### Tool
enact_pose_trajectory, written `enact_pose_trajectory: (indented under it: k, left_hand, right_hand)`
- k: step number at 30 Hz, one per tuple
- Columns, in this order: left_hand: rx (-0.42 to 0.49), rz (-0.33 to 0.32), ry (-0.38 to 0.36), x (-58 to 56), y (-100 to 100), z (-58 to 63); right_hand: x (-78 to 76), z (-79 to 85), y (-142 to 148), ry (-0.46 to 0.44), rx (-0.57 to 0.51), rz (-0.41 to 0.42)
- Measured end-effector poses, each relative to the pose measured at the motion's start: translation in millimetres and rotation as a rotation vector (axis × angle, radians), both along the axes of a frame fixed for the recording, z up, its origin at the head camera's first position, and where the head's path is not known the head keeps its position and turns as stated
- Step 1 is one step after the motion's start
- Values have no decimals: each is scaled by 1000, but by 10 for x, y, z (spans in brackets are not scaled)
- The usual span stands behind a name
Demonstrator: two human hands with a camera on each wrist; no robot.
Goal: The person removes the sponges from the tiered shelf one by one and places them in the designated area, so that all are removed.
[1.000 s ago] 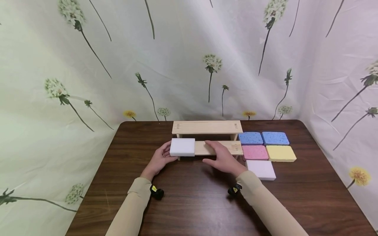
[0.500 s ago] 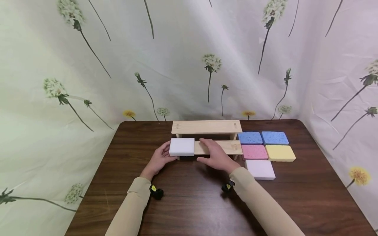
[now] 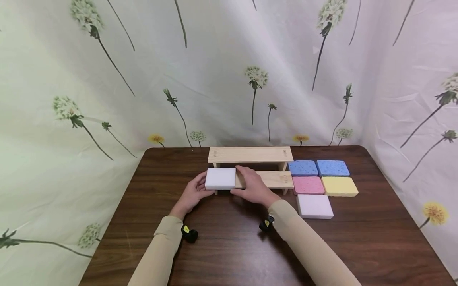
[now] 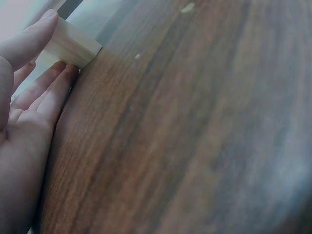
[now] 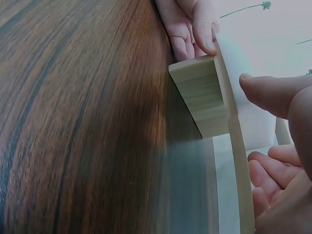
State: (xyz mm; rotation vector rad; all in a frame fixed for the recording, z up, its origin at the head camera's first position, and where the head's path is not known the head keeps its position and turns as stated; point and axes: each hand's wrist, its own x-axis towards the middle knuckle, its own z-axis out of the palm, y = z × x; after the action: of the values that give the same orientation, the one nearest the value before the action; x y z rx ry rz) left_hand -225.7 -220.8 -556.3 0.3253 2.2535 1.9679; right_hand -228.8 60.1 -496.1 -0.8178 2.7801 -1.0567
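Observation:
A white block sponge point(image 3: 220, 177) lies on the left end of the low front step of a pale wooden stand point(image 3: 250, 154). My left hand point(image 3: 191, 194) rests at that end, thumb at the front corner and fingers fairly straight. In the left wrist view its fingers point(image 4: 58, 90) touch the stand's leg point(image 4: 80, 48). My right hand point(image 3: 253, 186) is over the step, right at the sponge's right side, thumb and fingers spread. In the right wrist view the right thumb point(image 5: 278, 95) is at the sponge's front, with the other fingers behind the board.
Right of the stand lie two blue sponges point(image 3: 303, 168), a pink sponge point(image 3: 308, 185), a yellow sponge point(image 3: 340, 186) and a second white sponge point(image 3: 315, 206). All lie flat on the dark wooden table point(image 3: 229, 246). A floral cloth point(image 3: 222, 79) hangs behind.
My right hand has moved left along the step, up to the white sponge's right side. The left hand, stand and sponges have stayed put.

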Motion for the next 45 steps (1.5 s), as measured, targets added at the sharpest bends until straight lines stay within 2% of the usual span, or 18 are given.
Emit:
enact_pose_trajectory:
  k: [7,21,26,39,45]
  left_hand:
    - [1,1,13,-9,1,-21]
    - [20,7,4,20,28,-13]
    - [32,11,0,10,24,-9]
    - [53,-3,-36,32,21,17]
    - [64,-8,-35,19,19,15]
  right_hand:
    - [4,-32,-28,-20,-18,-22]
    - [11,-66,-68,57,35,-54]
    - [8,-71,-74,70,18,-63]
    - [34,-46,-13,-19,-48,-47]
    - [40,-22,23,-30,-64,-42]
